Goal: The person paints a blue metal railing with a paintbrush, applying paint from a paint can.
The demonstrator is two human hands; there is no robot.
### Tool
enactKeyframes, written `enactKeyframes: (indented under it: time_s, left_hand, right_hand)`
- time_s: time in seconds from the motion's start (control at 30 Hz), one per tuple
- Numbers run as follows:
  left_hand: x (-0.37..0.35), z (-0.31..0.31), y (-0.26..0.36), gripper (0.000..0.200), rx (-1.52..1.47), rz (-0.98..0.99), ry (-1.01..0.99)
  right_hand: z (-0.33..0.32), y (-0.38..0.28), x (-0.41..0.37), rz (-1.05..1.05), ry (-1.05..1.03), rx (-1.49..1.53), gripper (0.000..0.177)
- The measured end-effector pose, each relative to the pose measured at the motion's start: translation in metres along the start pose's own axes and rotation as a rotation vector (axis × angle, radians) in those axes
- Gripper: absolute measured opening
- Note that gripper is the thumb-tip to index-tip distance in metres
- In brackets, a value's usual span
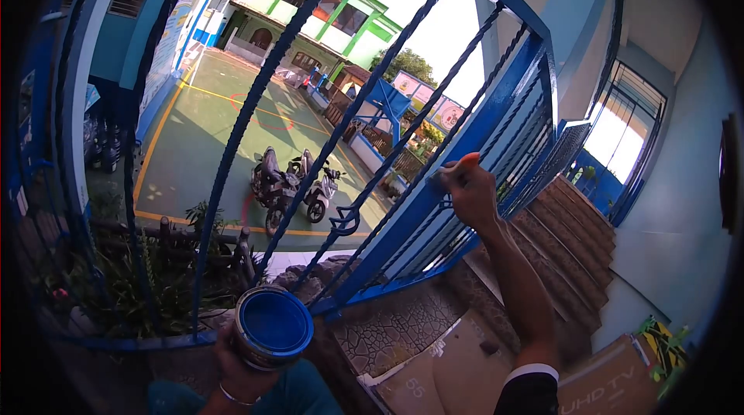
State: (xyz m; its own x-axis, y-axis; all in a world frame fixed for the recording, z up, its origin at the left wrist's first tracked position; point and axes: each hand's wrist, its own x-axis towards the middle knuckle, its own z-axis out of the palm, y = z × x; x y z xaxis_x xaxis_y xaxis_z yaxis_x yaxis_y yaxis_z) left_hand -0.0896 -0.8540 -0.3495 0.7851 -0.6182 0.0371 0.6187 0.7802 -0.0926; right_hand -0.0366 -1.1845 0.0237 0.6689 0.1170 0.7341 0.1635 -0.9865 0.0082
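My left hand (232,372) is wrapped round an open can of blue paint (273,326) at the lower middle, held upright enough to show the paint inside. Farther right and higher, my right hand (469,192) grips a paintbrush (468,160) with an orange handle. Its bristle end is dark and hard to make out, close against the wide blue post (418,223) of the metal gate. Twisted dark blue bars (246,105) run across the view beyond the can.
Brown steps (554,248) rise at the right beside a pale blue wall (674,237). Flattened cardboard (457,372) and a TV box (608,380) lie on the floor. Beyond the bars are plants (147,291), motorcycles (291,186) and a green court (209,136).
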Motion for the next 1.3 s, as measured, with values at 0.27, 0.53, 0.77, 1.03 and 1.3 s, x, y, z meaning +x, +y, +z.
enactKeyframes:
  time_s: [0.27, 0.53, 0.77, 1.03, 1.3]
  left_hand:
    - [-0.005, 0.01, 0.001, 0.077, 0.017, 0.016, -0.03]
    - [-0.001, -0.017, 0.004, 0.088, -0.074, 0.026, 0.018]
    - [-0.002, -0.021, 0.004, 0.088, 0.036, 0.075, 0.001]
    - [-0.009, -0.011, 0.003, 0.087, 0.066, 0.09, 0.031]
    - [-0.007, -0.009, 0.004, 0.084, 0.063, 0.082, 0.049]
  right_hand:
    - [-0.036, 0.003, 0.066, -0.504, 0.45, -0.599, 0.026]
    - [0.049, 0.019, -0.051, -0.581, 0.178, -0.722, 0.03]
    - [0.092, 0.001, -0.117, -0.428, -0.177, -0.336, 0.022]
    - [0.04, 0.019, -0.019, -0.077, 0.183, -0.159, 0.023]
    - [0.05, 0.003, -0.047, -0.49, 0.127, -0.653, 0.03]
